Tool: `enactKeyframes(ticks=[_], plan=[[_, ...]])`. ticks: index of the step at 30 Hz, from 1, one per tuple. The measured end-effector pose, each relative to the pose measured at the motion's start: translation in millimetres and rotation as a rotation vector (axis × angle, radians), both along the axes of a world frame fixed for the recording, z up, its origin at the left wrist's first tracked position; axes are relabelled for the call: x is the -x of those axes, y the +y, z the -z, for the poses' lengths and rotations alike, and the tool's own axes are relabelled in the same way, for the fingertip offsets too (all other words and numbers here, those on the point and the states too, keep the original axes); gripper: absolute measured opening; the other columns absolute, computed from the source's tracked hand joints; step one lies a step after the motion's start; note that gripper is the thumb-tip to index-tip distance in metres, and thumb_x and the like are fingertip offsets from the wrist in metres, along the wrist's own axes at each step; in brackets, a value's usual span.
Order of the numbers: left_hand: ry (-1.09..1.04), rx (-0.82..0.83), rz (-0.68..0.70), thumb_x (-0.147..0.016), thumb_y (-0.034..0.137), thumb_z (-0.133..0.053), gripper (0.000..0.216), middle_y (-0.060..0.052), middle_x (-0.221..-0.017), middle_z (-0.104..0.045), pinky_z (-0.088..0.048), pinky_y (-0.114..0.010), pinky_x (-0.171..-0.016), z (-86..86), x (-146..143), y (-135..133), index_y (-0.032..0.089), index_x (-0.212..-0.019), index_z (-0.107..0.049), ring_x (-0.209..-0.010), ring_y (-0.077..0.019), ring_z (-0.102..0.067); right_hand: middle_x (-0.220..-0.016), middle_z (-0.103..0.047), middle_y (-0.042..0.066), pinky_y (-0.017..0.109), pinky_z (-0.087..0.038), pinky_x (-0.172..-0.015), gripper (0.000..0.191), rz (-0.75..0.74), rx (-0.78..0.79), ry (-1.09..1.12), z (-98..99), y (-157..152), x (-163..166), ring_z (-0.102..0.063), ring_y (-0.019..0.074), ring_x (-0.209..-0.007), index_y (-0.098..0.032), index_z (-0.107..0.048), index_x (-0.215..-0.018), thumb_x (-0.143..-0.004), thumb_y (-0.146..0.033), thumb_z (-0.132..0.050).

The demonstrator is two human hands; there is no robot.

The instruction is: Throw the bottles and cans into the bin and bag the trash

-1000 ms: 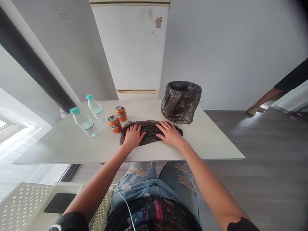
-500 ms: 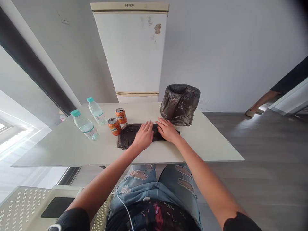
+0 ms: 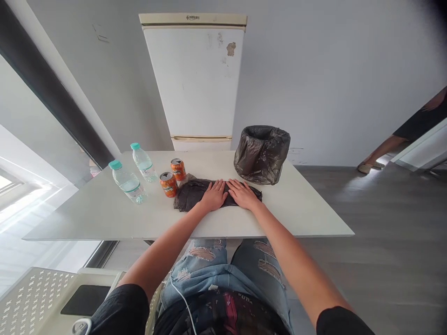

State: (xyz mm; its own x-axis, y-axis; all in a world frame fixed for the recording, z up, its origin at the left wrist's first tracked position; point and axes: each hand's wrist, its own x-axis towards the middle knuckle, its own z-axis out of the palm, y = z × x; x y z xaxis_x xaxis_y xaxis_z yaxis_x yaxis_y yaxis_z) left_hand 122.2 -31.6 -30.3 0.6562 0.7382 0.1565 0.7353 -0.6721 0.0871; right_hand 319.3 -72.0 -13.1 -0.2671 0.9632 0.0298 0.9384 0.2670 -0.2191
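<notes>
A black plastic bag (image 3: 191, 195) lies flattened in a long strip across the middle of the white table (image 3: 307, 214). Both palms press on it, side by side. My left hand (image 3: 214, 195) rests flat on its middle, fingers stretched forward. Just right of it, my right hand (image 3: 242, 194) lies flat on the bag's right part, fingers also stretched out. Two orange drink cans, a front can (image 3: 168, 185) and a rear can (image 3: 178, 169), stand by the bag's left end. Behind my right hand is a bin lined with a black bag (image 3: 261, 156), its mouth open.
Two clear bottles with teal caps, a nearer bottle (image 3: 128, 184) and a farther bottle (image 3: 144, 163), stand on the table's left side. A white fridge (image 3: 195, 83) is behind the table. Another person's legs (image 3: 384, 146) show at the far right. A plastic basket (image 3: 31, 298) sits lower left.
My hands have flattened onto the bag, and my right hand has moved slightly forward-right of its raised pose. The bag's left end lies flatter. The view has shifted slightly.
</notes>
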Motion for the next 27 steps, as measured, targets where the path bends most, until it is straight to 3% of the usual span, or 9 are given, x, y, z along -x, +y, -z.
enactKeyframes(ticks=[7,13,21,27], plan=[[0.009,0.039,-0.077,-0.111,0.042,-0.026,0.066,-0.019,-0.174,-0.031,-0.025,-0.058,-0.132,-3.4,33,10,0.009,-0.167,-0.034,-0.164,-0.0325,-0.027,-0.179,-0.02,0.001,0.054,-0.012,-0.136,0.066,-0.001,0.008,-0.002,1.5,1,-2,-0.016,0.0229,-0.167,-0.027,-0.026,-0.172,-0.112,-0.049,-0.014],[0.0,0.075,-0.198,-0.111,0.045,-0.027,0.069,-0.021,-0.175,-0.028,-0.028,-0.056,-0.131,-7.4,68,13,0.005,-0.167,-0.033,-0.164,-0.0349,-0.025,-0.179,-0.02,0.002,0.053,-0.01,-0.136,0.075,0.029,0.021,0.049,2.2,1,-1,-0.016,0.0234,-0.167,-0.026,-0.019,-0.174,-0.11,-0.062,-0.008],[-0.009,0.076,-0.223,-0.11,0.048,-0.028,0.072,-0.02,-0.176,-0.026,-0.024,-0.055,-0.132,-2.5,69,14,0.005,-0.168,-0.031,-0.165,-0.034,-0.023,-0.18,-0.017,0.002,0.057,-0.011,-0.136,0.073,0.116,0.09,-0.002,-5.0,-13,-28,-0.013,0.0246,-0.168,-0.023,-0.021,-0.174,-0.11,-0.059,-0.011],[-0.027,0.073,-0.218,-0.11,0.047,-0.03,0.07,-0.018,-0.175,-0.027,-0.024,-0.056,-0.132,-1.6,69,15,0.007,-0.167,-0.034,-0.165,-0.034,-0.023,-0.18,-0.016,0.002,0.053,-0.011,-0.136,0.072,0.126,0.08,-0.006,-1.6,-22,-47,-0.012,0.0222,-0.168,-0.022,-0.018,-0.174,-0.111,-0.055,-0.01]])
